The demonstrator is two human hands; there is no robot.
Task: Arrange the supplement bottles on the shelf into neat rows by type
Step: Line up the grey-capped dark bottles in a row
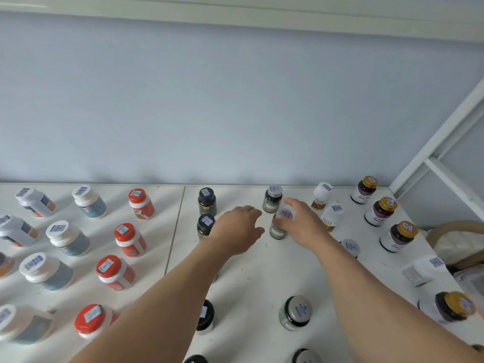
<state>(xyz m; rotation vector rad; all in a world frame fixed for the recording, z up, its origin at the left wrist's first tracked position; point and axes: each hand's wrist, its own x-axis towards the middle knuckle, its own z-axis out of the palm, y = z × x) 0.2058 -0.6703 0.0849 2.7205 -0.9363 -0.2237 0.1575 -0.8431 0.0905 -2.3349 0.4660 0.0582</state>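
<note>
Supplement bottles stand in rows on a white shelf point(262, 279). My right hand point(301, 224) curls around a silver-capped green-labelled bottle point(279, 230), second in its row behind another silver-capped bottle point(272, 199). My left hand point(235, 229) hovers palm down just left of it, fingers apart, holding nothing. It partly covers a dark-capped bottle point(205, 225) standing in front of a matching one point(207, 201). Red-capped bottles point(129, 239) and white-capped blue-labelled bottles point(68, 238) form rows at the left. Gold-capped bottles point(381, 210) line the right.
A pale blue wall backs the shelf. A white frame post point(442, 137) slants up at the right. White-capped brown-labelled bottles point(331, 217) stand right of my right hand. More silver-capped point(296, 313) and dark bottles point(205, 315) sit near the front edge. A woven basket point(458, 239) lies far right.
</note>
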